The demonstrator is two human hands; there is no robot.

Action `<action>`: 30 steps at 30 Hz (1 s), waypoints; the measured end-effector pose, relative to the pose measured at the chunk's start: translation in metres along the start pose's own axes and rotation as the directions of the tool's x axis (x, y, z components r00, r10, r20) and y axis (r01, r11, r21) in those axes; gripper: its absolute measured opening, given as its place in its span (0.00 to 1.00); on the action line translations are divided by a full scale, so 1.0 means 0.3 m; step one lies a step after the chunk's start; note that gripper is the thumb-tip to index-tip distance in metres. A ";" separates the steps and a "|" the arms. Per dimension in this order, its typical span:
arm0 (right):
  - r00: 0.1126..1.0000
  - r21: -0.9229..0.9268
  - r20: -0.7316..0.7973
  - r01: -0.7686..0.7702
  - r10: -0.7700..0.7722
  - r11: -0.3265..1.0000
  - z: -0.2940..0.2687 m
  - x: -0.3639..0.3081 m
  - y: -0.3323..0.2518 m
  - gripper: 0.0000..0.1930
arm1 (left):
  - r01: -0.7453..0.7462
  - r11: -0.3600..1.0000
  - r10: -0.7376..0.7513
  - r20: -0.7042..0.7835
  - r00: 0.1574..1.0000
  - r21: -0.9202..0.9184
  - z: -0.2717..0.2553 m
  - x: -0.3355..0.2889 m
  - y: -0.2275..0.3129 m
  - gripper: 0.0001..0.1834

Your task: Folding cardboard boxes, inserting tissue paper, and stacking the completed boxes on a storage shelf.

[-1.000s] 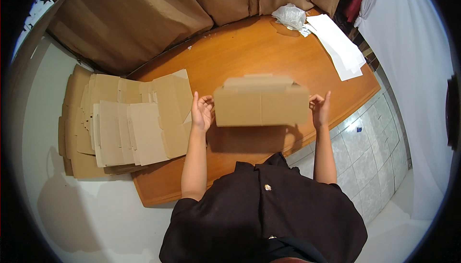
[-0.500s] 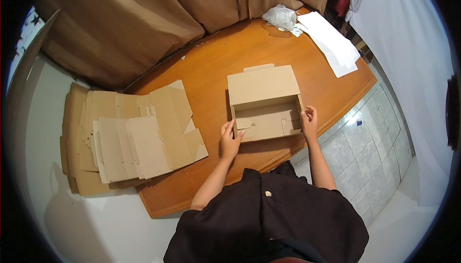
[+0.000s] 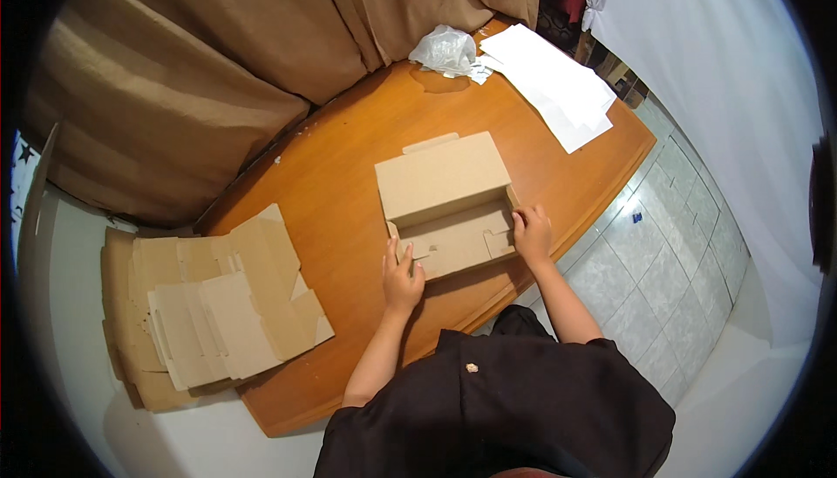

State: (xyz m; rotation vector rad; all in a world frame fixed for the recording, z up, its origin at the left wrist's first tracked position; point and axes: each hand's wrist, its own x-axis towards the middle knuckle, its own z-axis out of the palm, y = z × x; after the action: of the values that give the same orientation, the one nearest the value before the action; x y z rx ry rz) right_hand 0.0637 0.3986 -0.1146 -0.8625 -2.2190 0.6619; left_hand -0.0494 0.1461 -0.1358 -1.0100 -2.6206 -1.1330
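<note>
A brown cardboard box stands on the table in front of me, open at the top. Its lid panel is folded up and back on the far side, with a narrow flap along the lid's far edge. My left hand grips the left wall near the front corner, fingers over the edge. On the opposite side, my right hand pinches the right wall, its fingertips at the top edge. Slotted tabs show on the floor panel inside the box.
Several flattened cardboard boxes lie stacked on the left of the wooden table. White paper sheets and a clear plastic bag rest at the far end. Brown curtains hang behind; a white cloth hangs at right.
My view has shifted, so the table and stack sit differently in it. The left fingers have moved over the box's left wall; the right hand has closed onto the right wall.
</note>
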 end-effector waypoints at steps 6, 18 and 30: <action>0.980 0.365 0.199 -0.049 -0.027 0.930 0.077 0.251 0.238 0.08 | 0.107 0.956 -0.156 -0.161 0.975 -0.274 0.146 0.115 0.119 0.22; 0.952 -0.420 0.240 0.279 -0.191 0.864 -0.111 0.551 0.667 0.18 | 0.297 0.953 -0.246 -0.407 0.880 0.065 0.244 0.230 0.348 0.23; 0.986 -0.120 0.143 0.107 -0.090 0.987 -0.277 0.443 0.564 0.07 | -0.151 0.985 0.142 -0.102 0.985 -0.089 0.387 0.459 0.730 0.17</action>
State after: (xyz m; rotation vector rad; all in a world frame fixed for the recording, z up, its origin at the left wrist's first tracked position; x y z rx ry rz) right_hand 0.1151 0.6233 -0.1175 -0.7836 -2.4329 0.5517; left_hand -0.0028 0.4082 -0.0380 -1.1165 -2.3951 -1.2500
